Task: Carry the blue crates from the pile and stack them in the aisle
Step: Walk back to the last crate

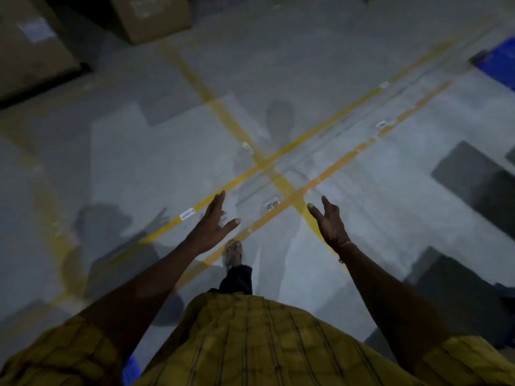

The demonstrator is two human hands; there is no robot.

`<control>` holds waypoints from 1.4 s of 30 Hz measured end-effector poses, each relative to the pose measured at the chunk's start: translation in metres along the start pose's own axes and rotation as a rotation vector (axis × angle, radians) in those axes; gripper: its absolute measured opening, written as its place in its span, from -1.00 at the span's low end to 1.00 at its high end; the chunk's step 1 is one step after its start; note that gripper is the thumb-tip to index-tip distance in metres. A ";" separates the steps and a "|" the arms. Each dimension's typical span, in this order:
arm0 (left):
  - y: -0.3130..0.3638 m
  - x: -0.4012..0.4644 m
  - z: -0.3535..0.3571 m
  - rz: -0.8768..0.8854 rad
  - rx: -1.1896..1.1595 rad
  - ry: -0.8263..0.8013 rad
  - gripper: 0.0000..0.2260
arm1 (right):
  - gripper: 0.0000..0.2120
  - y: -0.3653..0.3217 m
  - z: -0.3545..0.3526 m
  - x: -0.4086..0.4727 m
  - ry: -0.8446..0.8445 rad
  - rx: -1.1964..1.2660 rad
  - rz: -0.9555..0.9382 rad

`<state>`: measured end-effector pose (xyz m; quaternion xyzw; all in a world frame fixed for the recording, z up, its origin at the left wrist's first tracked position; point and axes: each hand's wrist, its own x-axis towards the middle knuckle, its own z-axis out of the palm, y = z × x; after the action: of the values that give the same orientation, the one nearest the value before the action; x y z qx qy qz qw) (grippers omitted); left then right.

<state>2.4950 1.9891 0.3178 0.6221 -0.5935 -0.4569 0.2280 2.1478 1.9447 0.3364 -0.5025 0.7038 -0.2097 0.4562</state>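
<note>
**Two empty hands over a taped warehouse floor**

Two bare arms reach forward and down from a yellow checked shirt [250, 338]. The left hand [213, 225] and the right hand [330, 221] are both spread wide, palms turned toward each other, holding nothing. One sandalled foot [233, 253] steps forward between them.

Below lies a grey concrete floor [362, 204] crossed by yellow tape lines [281, 181] that meet just beyond the hands. Small white labels [187, 213] sit on the tape, but their print is too blurred to read.

A blue crate [501, 61] shows only as a corner at the far right edge, well apart from the hands. A small blue patch near the left elbow cannot be identified. Brown cardboard boxes [152, 16] stand at the far left; their white labels are also unreadable.

No stack is in view, so how many crates are already moved cannot be told. The person seems to be between loads, with a crate to be fetched.
</note>
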 end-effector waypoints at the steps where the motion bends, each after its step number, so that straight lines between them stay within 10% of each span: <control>1: 0.005 0.023 -0.003 0.011 0.003 -0.026 -0.02 | -0.26 -0.001 -0.006 0.011 0.020 0.014 0.015; 17: 0.149 0.363 -0.011 0.225 0.195 -0.412 -0.18 | -0.23 -0.037 -0.107 0.161 0.396 0.201 0.220; 42: 0.467 0.765 0.269 0.373 0.246 -0.582 -0.16 | -0.14 0.037 -0.512 0.456 0.588 0.271 0.341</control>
<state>1.9282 1.2447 0.3467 0.3699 -0.7873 -0.4905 0.0524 1.6557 1.4663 0.3658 -0.2310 0.8444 -0.3577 0.3252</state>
